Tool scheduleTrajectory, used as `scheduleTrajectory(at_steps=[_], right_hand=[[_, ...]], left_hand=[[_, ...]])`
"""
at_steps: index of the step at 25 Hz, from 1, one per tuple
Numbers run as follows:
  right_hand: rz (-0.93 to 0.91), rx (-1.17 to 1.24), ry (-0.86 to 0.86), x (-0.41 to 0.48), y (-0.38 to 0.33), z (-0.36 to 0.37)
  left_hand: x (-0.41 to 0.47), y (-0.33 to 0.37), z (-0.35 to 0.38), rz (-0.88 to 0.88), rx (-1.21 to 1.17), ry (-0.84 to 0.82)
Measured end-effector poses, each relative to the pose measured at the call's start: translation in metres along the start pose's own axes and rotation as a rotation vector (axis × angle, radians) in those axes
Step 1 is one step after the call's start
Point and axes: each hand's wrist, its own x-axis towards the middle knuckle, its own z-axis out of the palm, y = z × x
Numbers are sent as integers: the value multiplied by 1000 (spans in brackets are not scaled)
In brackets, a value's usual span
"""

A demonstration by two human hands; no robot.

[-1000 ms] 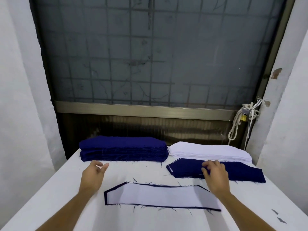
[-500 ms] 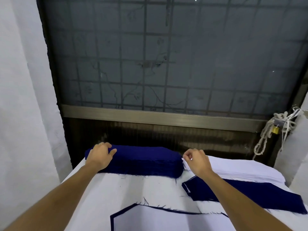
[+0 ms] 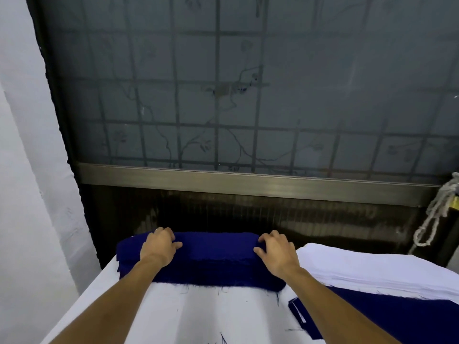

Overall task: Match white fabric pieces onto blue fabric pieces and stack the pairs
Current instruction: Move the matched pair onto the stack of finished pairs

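Observation:
A thick stack of blue fabric pieces (image 3: pixel 213 263) lies at the far edge of the white table (image 3: pixel 223 316). My left hand (image 3: pixel 159 247) sits on the stack's left part and my right hand (image 3: pixel 275 253) on its right end. The fingers of both curl onto the top blue piece. To the right lies a stack of white fabric pieces (image 3: pixel 372 266). In front of it is a flat blue piece (image 3: pixel 397 316), with a white edge showing at its left corner.
A dark frosted window with a grid and a metal sill rises just behind the table. White walls close in on the left. A knotted white rope (image 3: pixel 437 214) hangs at the far right. Loose blue threads lie on the table.
The view has tilted up and moved closer. My right hand has shifted left from the white stack's end onto the blue stack. My left hand stays on the blue stack.

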Motion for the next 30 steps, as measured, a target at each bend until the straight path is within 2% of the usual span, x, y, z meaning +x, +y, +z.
scheduleTrajectory(at_steps=[3,9,15,18,23,25,28,30], right_hand=[[-6,-19,54,6,3,9],[-138,-104,79,13,-11,15],[-312,-74,73,17,-39,18],[-389,-60,48,18,-58,19],[-431,-100,6,22,-92,20],[-422,-157,-6,20,-98,20],[-435,-161,36,17,-102,20],[-443,-93,90,16,-100,15]], left_hand=[[4,0,4,33,-27,-42],[1,-18,1,354,130,-50],[-1,-12,-4,553,180,-80],[-3,1,-9,544,183,-111],[-13,28,-13,426,169,-274],[-17,32,-12,425,206,-231],[-21,36,-14,523,247,-37],[-25,39,-25,581,149,47]])
